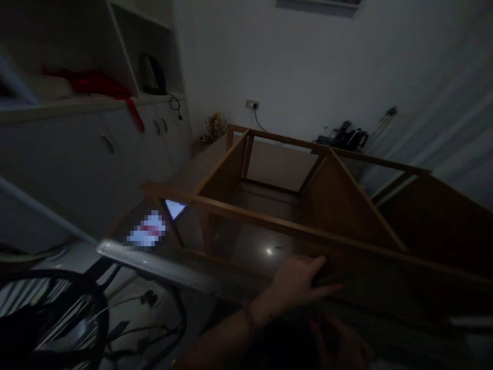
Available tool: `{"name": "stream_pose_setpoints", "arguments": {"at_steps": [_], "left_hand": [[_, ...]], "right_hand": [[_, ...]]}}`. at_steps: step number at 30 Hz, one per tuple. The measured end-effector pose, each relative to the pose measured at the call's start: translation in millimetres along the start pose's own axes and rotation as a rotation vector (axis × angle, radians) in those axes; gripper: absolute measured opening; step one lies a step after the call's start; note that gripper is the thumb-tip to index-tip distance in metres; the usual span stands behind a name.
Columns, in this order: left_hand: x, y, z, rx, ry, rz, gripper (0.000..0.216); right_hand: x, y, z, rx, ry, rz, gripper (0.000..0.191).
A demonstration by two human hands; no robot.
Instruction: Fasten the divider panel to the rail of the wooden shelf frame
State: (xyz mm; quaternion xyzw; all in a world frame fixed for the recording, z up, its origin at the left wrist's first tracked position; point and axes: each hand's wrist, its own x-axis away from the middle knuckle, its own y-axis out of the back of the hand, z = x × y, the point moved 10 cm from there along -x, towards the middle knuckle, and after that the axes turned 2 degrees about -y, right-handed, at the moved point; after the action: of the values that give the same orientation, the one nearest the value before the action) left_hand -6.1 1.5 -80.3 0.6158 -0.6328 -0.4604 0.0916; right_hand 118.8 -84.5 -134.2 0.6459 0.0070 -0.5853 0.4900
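A brown wooden shelf frame [281, 222], with slanted divider panels, lies on its side on a glossy table [154, 259]. My left hand [295, 282] reaches to the near side of the frame, its fingers spread against or just beside the dark lower part. I see nothing held in it. Below and to the right, my right hand [342, 344] is in deep shadow at the bottom of the view. Its fingers are blurred, and whatever it may hold is hidden. A small dark thin piece [279, 248] lies on the tabletop beyond my left hand.
A lit phone screen [176, 208] and a blurred-out bright patch [148, 230] are at the table's left end. A black fan [54, 318] and cables stand below left. White cabinets [134, 139] line the left wall. Dark appliances [346, 137] sit behind the frame.
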Motion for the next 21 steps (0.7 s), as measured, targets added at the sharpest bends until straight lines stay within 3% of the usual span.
{"name": "stream_pose_setpoints", "arguments": {"at_steps": [3,6,11,21], "left_hand": [[0,-2,3,0.009,0.043,0.045,0.052],[0,-8,9,-0.013,0.101,0.107,0.054],[1,-10,12,-0.013,0.11,0.122,0.048],[0,-6,10,-0.03,0.106,0.109,0.044]], "right_hand": [[-8,-5,26,0.092,0.147,0.078,0.028],[-17,-8,37,0.095,0.167,0.139,0.037],[-23,-2,27,0.006,0.049,0.156,0.026],[-19,-8,25,-0.144,0.041,0.167,0.023]]}}
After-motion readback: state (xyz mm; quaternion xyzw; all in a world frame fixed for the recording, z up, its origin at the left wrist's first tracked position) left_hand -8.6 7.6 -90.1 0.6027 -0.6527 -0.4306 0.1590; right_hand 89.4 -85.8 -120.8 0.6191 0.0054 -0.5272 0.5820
